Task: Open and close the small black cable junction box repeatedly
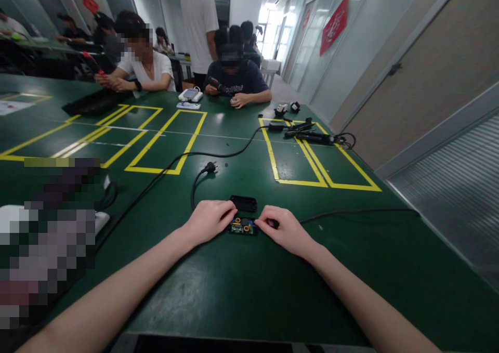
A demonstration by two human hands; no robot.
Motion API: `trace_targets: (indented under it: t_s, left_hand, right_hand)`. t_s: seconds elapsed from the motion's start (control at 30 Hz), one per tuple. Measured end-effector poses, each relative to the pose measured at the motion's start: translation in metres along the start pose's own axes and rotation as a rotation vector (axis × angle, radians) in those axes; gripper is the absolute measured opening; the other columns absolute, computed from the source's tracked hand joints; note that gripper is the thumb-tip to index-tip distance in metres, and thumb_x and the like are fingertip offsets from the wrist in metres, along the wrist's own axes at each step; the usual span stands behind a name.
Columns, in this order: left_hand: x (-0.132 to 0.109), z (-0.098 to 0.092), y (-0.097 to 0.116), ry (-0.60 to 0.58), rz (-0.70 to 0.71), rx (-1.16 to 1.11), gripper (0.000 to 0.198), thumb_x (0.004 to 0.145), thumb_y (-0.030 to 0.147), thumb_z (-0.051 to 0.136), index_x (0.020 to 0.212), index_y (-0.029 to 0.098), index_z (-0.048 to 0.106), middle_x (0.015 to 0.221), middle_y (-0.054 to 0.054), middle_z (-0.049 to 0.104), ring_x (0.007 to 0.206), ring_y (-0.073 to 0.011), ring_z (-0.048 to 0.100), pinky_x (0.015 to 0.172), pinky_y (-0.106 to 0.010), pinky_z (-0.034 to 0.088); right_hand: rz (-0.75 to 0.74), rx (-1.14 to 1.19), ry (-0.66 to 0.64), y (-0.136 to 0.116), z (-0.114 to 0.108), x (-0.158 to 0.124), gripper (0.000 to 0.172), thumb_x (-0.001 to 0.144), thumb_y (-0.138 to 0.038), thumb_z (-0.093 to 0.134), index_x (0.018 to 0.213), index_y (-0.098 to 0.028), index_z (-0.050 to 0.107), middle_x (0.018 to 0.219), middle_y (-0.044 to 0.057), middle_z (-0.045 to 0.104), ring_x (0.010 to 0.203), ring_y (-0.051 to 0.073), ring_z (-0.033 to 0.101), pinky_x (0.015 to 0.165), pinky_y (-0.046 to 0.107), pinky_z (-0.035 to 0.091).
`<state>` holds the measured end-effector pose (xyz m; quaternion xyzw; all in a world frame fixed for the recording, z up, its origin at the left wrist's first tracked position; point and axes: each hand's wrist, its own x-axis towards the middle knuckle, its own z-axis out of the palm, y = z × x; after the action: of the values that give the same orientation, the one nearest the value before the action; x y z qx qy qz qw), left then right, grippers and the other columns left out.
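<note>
An open power adapter (242, 227) lies in front of me, its circuit board with copper coils showing in the lower black shell. The thumb and fingers of my left hand (210, 219) are closed at the adapter's left end. My right hand (287, 229) pinches at the right end, where a black cord (351, 212) runs out to the right; the exact grip is partly hidden. Just beyond the board rests the black adapter cover (244, 203), hollow side up. A cord with a black plug (210, 167) comes out from behind my left hand.
A long black cable (195, 154) crosses the green table. Yellow tape rectangles (179, 172) mark its surface. Black tools and cables (312, 134) lie at the far right. Across the table sit a person in a white shirt (150, 72) and one in a dark shirt (237, 80). Blurred-out items (50, 249) fill the left.
</note>
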<state>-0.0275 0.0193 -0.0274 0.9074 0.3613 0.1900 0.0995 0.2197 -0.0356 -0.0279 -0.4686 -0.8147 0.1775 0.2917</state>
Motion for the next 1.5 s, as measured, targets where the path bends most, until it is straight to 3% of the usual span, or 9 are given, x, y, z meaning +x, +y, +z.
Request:
trace_targets:
  t_s: [0.13,0.23,0.37,0.5,0.6,0.77,1.0,1.17,1.5]
  left_hand:
    - [-0.001,0.002,0.0,0.034,0.012,-0.02,0.022,0.105,0.026,0.051,0.092,0.02,0.069,0.083,-0.001,0.075,0.074,-0.0164,0.07,0.067,-0.024,0.046]
    - [-0.002,-0.003,-0.001,0.095,0.015,-0.058,0.024,0.106,0.026,0.046,0.099,0.02,0.069,0.087,-0.002,0.074,0.074,-0.0165,0.069,0.069,-0.026,0.048]
    - [-0.005,-0.012,-0.006,0.017,0.13,-0.104,0.028,0.105,0.036,0.05,0.121,0.019,0.066,0.098,-0.005,0.072,0.085,-0.0192,0.069,0.076,-0.029,0.053]
    - [-0.007,-0.013,-0.007,-0.024,0.197,-0.028,0.067,0.08,0.055,0.081,0.133,0.018,0.063,0.11,-0.01,0.068,0.095,-0.0254,0.068,0.083,-0.036,0.055]
    - [-0.007,-0.011,-0.005,-0.034,0.219,-0.041,0.052,0.081,0.048,0.083,0.121,0.019,0.069,0.102,-0.007,0.068,0.09,-0.0226,0.067,0.079,-0.033,0.054]
    - [-0.007,-0.012,-0.003,-0.004,0.249,-0.08,0.038,0.082,0.043,0.083,0.11,0.019,0.072,0.093,-0.004,0.066,0.082,-0.0186,0.065,0.071,-0.028,0.05]
    - [-0.007,-0.012,-0.003,0.032,0.268,-0.001,0.04,0.081,0.049,0.082,0.105,0.019,0.072,0.088,-0.003,0.064,0.078,-0.0185,0.063,0.068,-0.029,0.048]
    - [-0.008,-0.01,-0.004,0.051,0.255,0.004,0.041,0.084,0.051,0.08,0.109,0.02,0.071,0.088,-0.003,0.064,0.079,-0.0183,0.065,0.069,-0.028,0.049]
    - [-0.008,-0.01,-0.005,0.025,0.268,-0.002,0.036,0.087,0.049,0.078,0.105,0.018,0.073,0.081,-0.003,0.069,0.073,-0.019,0.068,0.064,-0.027,0.048]
  right_hand:
    - [-0.069,-0.05,0.077,-0.002,-0.002,0.0,0.02,0.096,-0.022,0.064,0.076,-0.021,0.061,0.079,0.003,0.065,0.078,0.019,0.06,0.07,0.032,0.047]
    - [-0.068,-0.1,0.149,-0.001,0.0,0.0,0.004,0.095,-0.024,0.065,0.097,-0.021,0.068,0.093,0.007,0.068,0.088,0.023,0.062,0.079,0.038,0.052]
    - [-0.038,-0.185,0.165,0.002,0.006,0.001,0.037,0.096,-0.028,0.065,0.133,-0.023,0.066,0.129,0.015,0.066,0.12,0.032,0.057,0.098,0.053,0.053]
    - [-0.038,-0.133,0.084,0.005,0.006,0.003,0.02,0.1,-0.024,0.059,0.114,-0.024,0.073,0.123,0.012,0.071,0.114,0.029,0.063,0.096,0.052,0.055]
    - [-0.071,-0.011,0.102,0.006,0.003,0.003,0.013,0.097,-0.02,0.061,0.1,-0.024,0.073,0.118,0.01,0.072,0.109,0.025,0.068,0.096,0.045,0.058]
    - [-0.086,0.216,0.166,0.005,0.003,0.003,0.019,0.093,-0.014,0.062,0.105,-0.025,0.073,0.119,0.009,0.069,0.109,0.022,0.07,0.09,0.038,0.062]
    - [0.058,0.46,0.203,0.003,0.01,0.004,0.022,0.089,-0.015,0.067,0.108,-0.024,0.073,0.113,0.005,0.066,0.088,0.015,0.07,0.078,0.03,0.066]
    - [0.059,0.444,0.205,0.004,0.009,0.003,0.031,0.091,-0.017,0.064,0.12,-0.026,0.073,0.116,0.006,0.065,0.093,0.016,0.07,0.078,0.029,0.066]
    - [0.026,0.372,0.199,0.002,0.007,0.004,0.027,0.092,-0.017,0.064,0.116,-0.023,0.075,0.11,0.008,0.072,0.092,0.018,0.071,0.077,0.032,0.065]
